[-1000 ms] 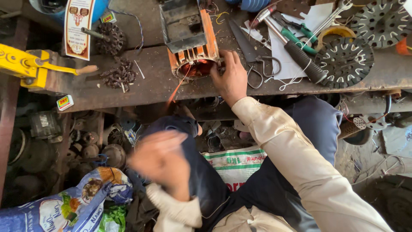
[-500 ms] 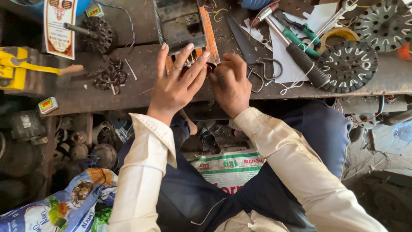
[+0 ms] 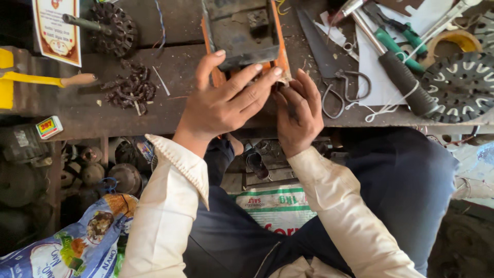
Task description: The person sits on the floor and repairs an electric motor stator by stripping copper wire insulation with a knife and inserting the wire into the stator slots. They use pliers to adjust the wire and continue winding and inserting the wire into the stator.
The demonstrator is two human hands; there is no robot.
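Head camera looks down on two hands that meet at the near end of an orange-framed metal block (image 3: 246, 32), which stands at the front edge of the wooden workbench (image 3: 175, 77). The left hand (image 3: 224, 103) lies over the near end of the block with its fingers spread and pressed flat, the thumb up along the orange side; it touches the block but does not close around it. The right hand (image 3: 297, 114) is just beside it, fingers curled in toward the same corner of the block, touching the left fingertips; whether it pinches something small there I cannot tell, because the fingers cover that spot. The block has a grey hollow top like a shallow tray, with a small dark piece inside it; its far end is cut off by the picture edge. To the right of the hands lie a pair of scissors (image 3: 334, 82), a black-handled tool (image 3: 401, 82), green-handled pliers (image 3: 399, 41) on white paper, and a round slotted metal disc (image 3: 458, 87). To the left lie a small heap of dark metal bits (image 3: 128, 90), a dark toothed rotor (image 3: 113, 25) and a yellow tool with wooden handle (image 3: 46, 78). Under the bench, a printed plastic bag (image 3: 67, 242) is partly cut off; its content is hard to make out. Round dark parts (image 3: 110, 172) beside it are in shadow.
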